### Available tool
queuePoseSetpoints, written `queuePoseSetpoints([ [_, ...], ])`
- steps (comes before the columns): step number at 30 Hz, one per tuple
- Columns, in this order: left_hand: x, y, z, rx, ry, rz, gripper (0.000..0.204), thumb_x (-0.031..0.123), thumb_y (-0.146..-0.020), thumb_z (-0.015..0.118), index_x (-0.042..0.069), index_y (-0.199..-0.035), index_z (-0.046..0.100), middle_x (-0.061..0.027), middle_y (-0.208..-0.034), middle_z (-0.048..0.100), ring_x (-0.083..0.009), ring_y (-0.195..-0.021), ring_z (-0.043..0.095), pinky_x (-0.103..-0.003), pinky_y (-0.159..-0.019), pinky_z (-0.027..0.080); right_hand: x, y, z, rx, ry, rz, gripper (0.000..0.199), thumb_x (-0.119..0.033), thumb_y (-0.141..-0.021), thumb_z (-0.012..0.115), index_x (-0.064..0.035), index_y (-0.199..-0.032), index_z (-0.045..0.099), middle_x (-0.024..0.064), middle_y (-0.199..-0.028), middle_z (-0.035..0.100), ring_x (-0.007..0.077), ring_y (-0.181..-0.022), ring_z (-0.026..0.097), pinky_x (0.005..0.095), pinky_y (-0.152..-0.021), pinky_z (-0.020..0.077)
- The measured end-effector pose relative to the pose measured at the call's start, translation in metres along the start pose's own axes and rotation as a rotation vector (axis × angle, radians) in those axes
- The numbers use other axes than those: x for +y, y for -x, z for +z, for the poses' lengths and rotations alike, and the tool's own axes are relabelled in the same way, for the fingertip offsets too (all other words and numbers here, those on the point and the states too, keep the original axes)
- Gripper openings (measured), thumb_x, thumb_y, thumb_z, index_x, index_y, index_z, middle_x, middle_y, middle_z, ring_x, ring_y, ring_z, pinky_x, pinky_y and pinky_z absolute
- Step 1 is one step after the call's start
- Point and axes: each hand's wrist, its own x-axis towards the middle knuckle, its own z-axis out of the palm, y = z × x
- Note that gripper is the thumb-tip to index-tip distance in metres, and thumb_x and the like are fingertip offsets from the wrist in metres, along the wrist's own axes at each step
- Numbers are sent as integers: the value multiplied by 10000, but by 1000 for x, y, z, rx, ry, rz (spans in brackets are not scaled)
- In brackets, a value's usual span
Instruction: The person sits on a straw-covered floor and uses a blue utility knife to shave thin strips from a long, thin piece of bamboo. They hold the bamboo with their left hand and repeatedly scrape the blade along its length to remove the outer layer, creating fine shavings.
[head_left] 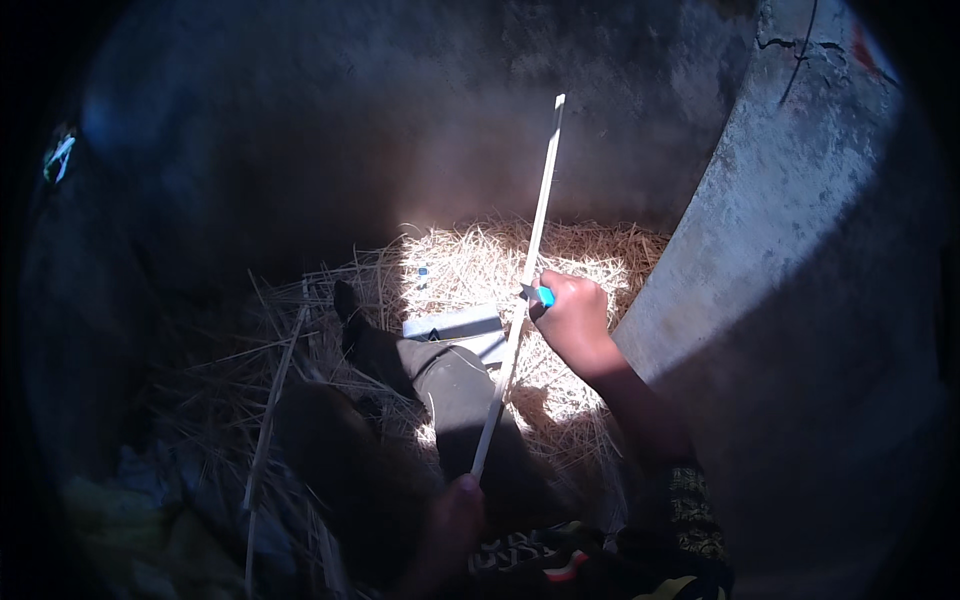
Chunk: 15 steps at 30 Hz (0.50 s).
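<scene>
A long, thin pale strip, probably bamboo or wood (pixel 541 215), slants up and away across my lap. Its near end is held in my left hand (pixel 458 510), which lies in shadow with the thumb on the strip. My right hand (pixel 577 312) is closed around the bright blue handle of a knife (pixel 545 297). The knife's dark blade touches the strip about midway along, or sits right beside it. Most of the handle is hidden by my fingers.
Pale shavings (pixel 470 250) cover the ground around my legs. A light-coloured flat box or block (pixel 470 328) lies beyond my knee (pixel 455 375). Another long strip (pixel 270 420) lies at the left. A dark wall (pixel 300 130) stands ahead and a grey slanting wall (pixel 760 190) at right.
</scene>
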Motion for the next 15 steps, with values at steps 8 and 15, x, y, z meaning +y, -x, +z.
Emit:
queuePoseSetpoints([
  [8, -26, 8, 4, 10, -629, 255, 283, 334, -1047, 507, 85, -937, 587, -83, -695, 576, -231, -621, 586, -371, -595, 484, 57, -61, 1, 99, 90, 464, 221, -173, -855, 604, -9, -722, 670, 247, -702, 635, 446, -698, 655, 497, -633, 525],
  [15, 17, 11, 21, 140, -691, 315, 270, 310, -1038, 515, 67, -965, 608, -155, -701, 610, -295, -659, 663, -416, -607, 486, 53, -33, 34, -228, 51, 469, 160, -132, -799, 622, 8, -773, 694, 254, -731, 667, 427, -707, 678, 465, -678, 548],
])
